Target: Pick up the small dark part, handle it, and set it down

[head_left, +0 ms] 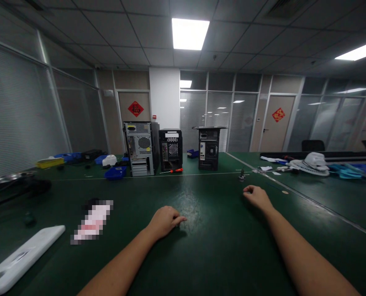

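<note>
My left hand (166,222) is low over the green tabletop (214,246), its fingers loosely bent and the thumb apart, pointing right. Nothing shows in it. Farther right, my right hand (258,198) has its fingers curled together toward the thumb. Whatever may be between those fingertips is hidden or too small to name. Just beyond them stands a small dark metal part (242,176), apart from the hand. A screwdriver with a red handle (177,169) lies beyond both hands, in front of the black computer case (170,150).
A taller computer case (141,148) stands at left. Another case (209,149) bears a flat dark panel (209,128). Blue trays (115,173) lie at the back left. A white elongated object (25,257) occupies the near left. At right are a white hat (312,164) and blue cloths (345,171).
</note>
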The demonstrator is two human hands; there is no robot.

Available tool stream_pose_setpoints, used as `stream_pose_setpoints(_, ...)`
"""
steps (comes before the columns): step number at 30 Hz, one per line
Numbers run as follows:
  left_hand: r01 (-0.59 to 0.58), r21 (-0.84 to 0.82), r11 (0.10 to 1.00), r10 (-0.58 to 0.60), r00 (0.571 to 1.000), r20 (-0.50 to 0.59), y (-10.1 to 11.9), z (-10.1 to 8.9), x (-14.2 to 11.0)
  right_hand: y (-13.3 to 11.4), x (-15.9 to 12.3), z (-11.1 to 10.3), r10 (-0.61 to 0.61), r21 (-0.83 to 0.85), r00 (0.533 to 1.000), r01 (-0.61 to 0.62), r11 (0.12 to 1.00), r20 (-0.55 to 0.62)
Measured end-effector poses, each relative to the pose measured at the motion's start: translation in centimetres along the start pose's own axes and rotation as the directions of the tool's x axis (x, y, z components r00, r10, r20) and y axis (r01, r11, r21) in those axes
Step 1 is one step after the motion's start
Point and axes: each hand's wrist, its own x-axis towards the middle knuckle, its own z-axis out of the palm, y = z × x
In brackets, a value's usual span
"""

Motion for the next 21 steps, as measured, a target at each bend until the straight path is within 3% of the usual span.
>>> stream_pose_setpoints(3, 0.063, -0.008, 0.998, -0.063, 0.998, -0.002, -0.2, -0.2, 0.0, 3.0, 0.9, -0.6, 0.066, -0.145, 0.997, -0.072, 0.987, -0.045)
stream_pose_setpoints(7, 0.175, 0.024, 0.984, -0.174, 0.984, -0.024, -0.3, -0.6, 0.0, 4.4, 1.4, -0.2, 0.007, -0.305, 0.998, -0.027, 0.952, -0.069)
stream_pose_setpoints(13, 0.372, 0.055, 0.927, -0.368, 0.927, -0.064, -0.4, -1.2, -0.2, 3.7, 1.4, 0.1, -0.016, -0.490, 0.998, -0.017, 0.872, -0.064)
stream_pose_setpoints(21, 0.431, -0.004, 0.903, -0.430, 0.902, -0.042, -0.5, -1.6, -0.5, 1.9, 0.6, 0.6, -0.111, -0.562, 0.992, 0.057, 0.825, -0.063)
